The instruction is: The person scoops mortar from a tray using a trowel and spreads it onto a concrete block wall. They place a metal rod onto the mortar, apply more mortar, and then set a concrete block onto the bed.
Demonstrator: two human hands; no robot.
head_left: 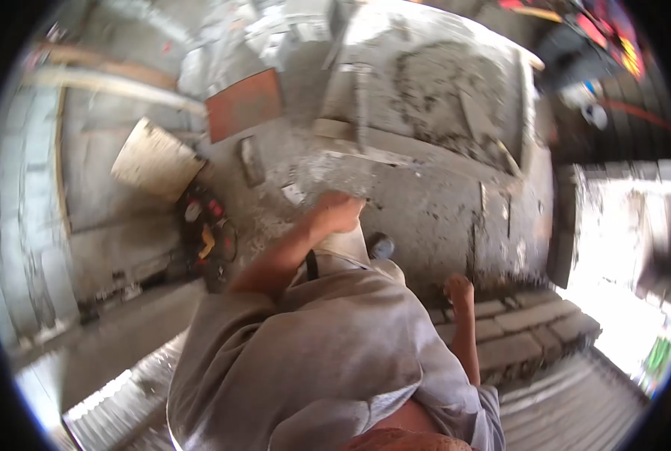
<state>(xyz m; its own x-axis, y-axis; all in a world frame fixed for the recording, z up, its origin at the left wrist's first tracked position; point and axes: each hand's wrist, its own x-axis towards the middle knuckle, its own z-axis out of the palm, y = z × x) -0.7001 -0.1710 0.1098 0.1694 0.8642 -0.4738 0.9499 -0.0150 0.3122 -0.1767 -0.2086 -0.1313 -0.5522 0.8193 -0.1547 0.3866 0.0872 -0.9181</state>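
Note:
My left hand is closed with its fingers curled, in front of my body over the light trousers. No object shows in it. My right hand hangs out to the right, fingers curled in, also with nothing visible in it. It appears above the stacked blocks in the picture, and I cannot tell whether it touches them. One dark shoe shows on the grey, dusty floor between the hands.
Ahead lies a board-edged mixing bed with wet grey mortar. A reddish-brown panel, a pale bucket on its side and a dark cluttered heap are at left. A bright doorway opens at right.

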